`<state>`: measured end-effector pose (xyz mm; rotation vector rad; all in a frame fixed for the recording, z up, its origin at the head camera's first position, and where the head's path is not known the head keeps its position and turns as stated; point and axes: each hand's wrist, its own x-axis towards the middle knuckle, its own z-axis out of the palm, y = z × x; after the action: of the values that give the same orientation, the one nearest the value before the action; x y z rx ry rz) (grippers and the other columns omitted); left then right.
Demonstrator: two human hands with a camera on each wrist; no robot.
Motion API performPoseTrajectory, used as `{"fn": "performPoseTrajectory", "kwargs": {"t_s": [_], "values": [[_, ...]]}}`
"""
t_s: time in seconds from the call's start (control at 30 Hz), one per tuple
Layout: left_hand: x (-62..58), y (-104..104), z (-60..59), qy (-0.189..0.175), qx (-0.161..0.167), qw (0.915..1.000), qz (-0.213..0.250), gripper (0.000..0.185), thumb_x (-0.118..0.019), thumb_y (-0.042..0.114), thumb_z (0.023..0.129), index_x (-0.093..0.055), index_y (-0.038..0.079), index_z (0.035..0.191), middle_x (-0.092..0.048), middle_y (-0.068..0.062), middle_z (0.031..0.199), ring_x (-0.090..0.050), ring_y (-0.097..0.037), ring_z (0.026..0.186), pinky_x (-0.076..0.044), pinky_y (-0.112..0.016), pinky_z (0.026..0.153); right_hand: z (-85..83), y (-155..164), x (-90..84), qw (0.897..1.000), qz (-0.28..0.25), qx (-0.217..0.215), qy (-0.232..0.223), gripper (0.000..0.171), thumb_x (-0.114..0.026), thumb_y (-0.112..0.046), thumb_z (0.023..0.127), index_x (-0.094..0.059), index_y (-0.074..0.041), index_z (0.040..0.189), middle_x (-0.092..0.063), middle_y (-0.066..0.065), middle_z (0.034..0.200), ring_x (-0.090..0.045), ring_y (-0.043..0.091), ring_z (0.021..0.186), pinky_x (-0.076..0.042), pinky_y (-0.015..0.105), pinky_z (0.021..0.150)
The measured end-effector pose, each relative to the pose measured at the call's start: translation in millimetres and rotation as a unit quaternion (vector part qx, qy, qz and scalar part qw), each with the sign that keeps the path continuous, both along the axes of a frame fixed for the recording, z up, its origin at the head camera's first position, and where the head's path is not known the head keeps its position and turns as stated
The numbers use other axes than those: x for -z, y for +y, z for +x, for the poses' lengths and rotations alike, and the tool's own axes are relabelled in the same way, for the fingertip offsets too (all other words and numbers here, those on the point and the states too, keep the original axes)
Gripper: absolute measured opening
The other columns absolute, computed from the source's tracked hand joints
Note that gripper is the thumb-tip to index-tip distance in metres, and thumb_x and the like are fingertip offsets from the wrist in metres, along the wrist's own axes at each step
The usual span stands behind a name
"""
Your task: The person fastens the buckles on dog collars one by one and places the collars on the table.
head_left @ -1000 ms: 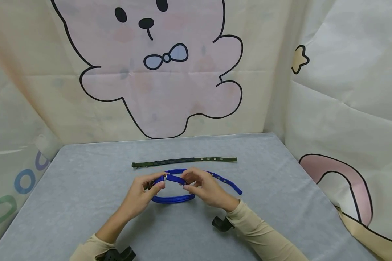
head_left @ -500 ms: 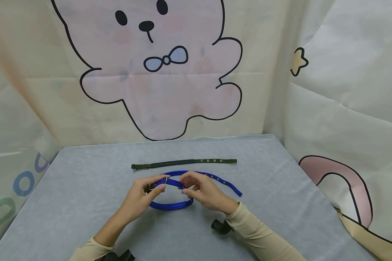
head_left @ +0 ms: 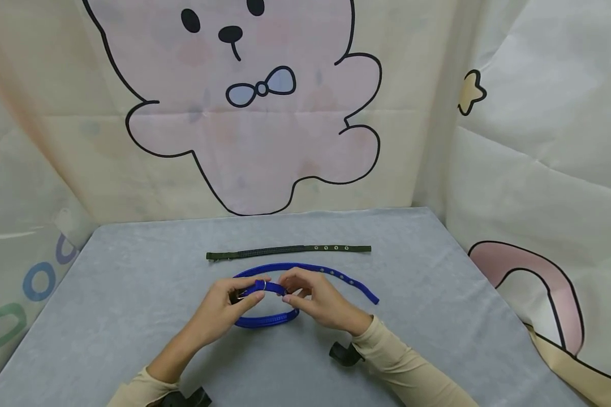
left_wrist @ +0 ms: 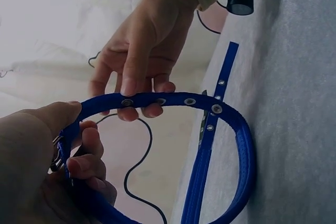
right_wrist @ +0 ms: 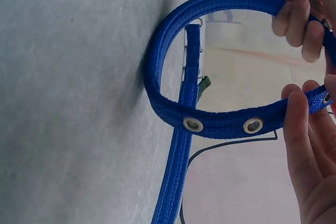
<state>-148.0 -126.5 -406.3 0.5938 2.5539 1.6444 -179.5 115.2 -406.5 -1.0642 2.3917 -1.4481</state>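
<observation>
Pinching looped collar (head_left: 267,321) near its buckle (left_wrist: 55,153): left hand (head_left: 216,310), thumb and fingers closed round blue webbing. Right hand (head_left: 318,302) pinching same collar's eyelet end between thumb and fingers. Collar held above desk (head_left: 412,254), between both hands; whether its lower side touches cloth, cannot tell. Blue strap (head_left: 305,265) lying just behind, eyelet tail curving right. Green strap (head_left: 270,251) lying nearly straight, farther back.
</observation>
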Motion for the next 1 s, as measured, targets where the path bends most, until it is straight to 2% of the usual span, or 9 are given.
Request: {"fn": "performPoseTrajectory", "kwargs": {"t_s": [0.13, 0.2, 0.3, 0.37, 0.47, 0.63, 0.8, 1.0], "values": [[-0.8, 2, -0.6, 0.003, 0.018, 0.9998, -0.007, 0.032, -0.063, 0.027, 0.102, -0.070, 0.013, 0.129, -0.073, -0.011, 0.096, -0.043, -0.004, 0.062, -0.039, -0.022, 0.054, 0.0, -1, -0.5, 1.000, 0.002, 0.001, 0.011, 0.022, -0.065, -0.012, 0.099, -0.064, -0.011, 0.121, -0.071, 0.010, 0.116, -0.071, 0.020, 0.103, -0.057, 0.025, 0.077], [-1.3, 2, -0.8, 0.003, 0.013, 0.9999, -0.002, 0.032, -0.063, 0.023, 0.102, -0.068, 0.013, 0.132, -0.074, -0.009, 0.101, -0.046, -0.005, 0.062, -0.040, -0.023, 0.053, 0.0, -1, -1.0, 1.000, 0.003, 0.007, 0.012, 0.022, -0.065, -0.012, 0.099, -0.064, -0.011, 0.121, -0.071, 0.010, 0.117, -0.071, 0.021, 0.104, -0.057, 0.025, 0.078], [-1.3, 3, -0.7, 0.004, 0.001, 1.0000, 0.004, 0.034, -0.063, 0.021, 0.101, -0.062, 0.014, 0.135, -0.073, -0.005, 0.092, -0.042, -0.005, 0.056, -0.038, -0.023, 0.050, 0.6, -2, -1.4, 1.000, 0.004, 0.017, 0.006, 0.023, -0.065, -0.011, 0.099, -0.063, -0.010, 0.122, -0.071, 0.010, 0.118, -0.070, 0.022, 0.105, -0.057, 0.024, 0.079], [-0.6, 4, -0.1, 0.001, -0.005, 0.9998, 0.019, 0.032, -0.064, 0.019, 0.101, -0.056, 0.014, 0.131, -0.072, -0.004, 0.084, -0.037, -0.004, 0.051, -0.035, -0.024, 0.048, 0.9, -3, -0.5, 1.000, -0.001, 0.019, 0.000, 0.023, -0.065, -0.009, 0.099, -0.063, -0.009, 0.122, -0.071, 0.011, 0.118, -0.070, 0.023, 0.105, -0.057, 0.024, 0.080], [0.0, 4, 0.4, 0.003, -0.012, 0.9987, 0.049, 0.026, -0.065, 0.016, 0.100, -0.050, 0.010, 0.120, -0.075, -0.007, 0.082, -0.033, -0.003, 0.050, -0.033, -0.024, 0.047, 0.8, -5, 0.6, 1.000, -0.014, 0.018, -0.007, 0.024, -0.064, -0.008, 0.099, -0.062, -0.008, 0.123, -0.071, 0.013, 0.120, -0.070, 0.026, 0.106, -0.058, 0.024, 0.080], [1.5, 5, 0.8, 0.031, -0.041, 0.9967, 0.064, 0.023, -0.072, 0.014, 0.095, -0.057, 0.006, 0.111, -0.074, -0.013, 0.081, -0.042, -0.003, 0.054, -0.037, -0.023, 0.049, 0.8, -9, 2.6, 0.999, -0.030, 0.012, -0.018, 0.025, -0.064, -0.007, 0.099, -0.061, -0.008, 0.124, -0.070, 0.015, 0.122, -0.070, 0.029, 0.109, -0.058, 0.023, 0.081], [3.4, 8, 1.8, 0.052, -0.070, 0.9948, 0.053, 0.025, -0.078, 0.014, 0.089, -0.067, 0.006, 0.110, -0.072, -0.008, 0.081, -0.053, -0.005, 0.063, -0.044, -0.023, 0.056, 2.9, -10, 4.0, 0.998, -0.041, 0.009, -0.038, 0.027, -0.064, -0.008, 0.099, -0.060, -0.008, 0.126, -0.068, 0.017, 0.125, -0.069, 0.030, 0.112, -0.058, 0.024, 0.083], [5.8, 13, 2.7, 0.052, -0.065, 0.9949, 0.057, 0.020, -0.080, 0.013, 0.087, -0.073, 0.007, 0.106, -0.075, -0.007, 0.089, -0.062, -0.006, 0.071, -0.053, -0.024, 0.063, 5.4, -10, 4.9, 0.997, -0.057, 0.002, -0.060, 0.033, -0.065, -0.010, 0.099, -0.057, -0.002, 0.129, -0.067, 0.019, 0.126, -0.068, 0.032, 0.115, -0.058, 0.026, 0.086]]}}
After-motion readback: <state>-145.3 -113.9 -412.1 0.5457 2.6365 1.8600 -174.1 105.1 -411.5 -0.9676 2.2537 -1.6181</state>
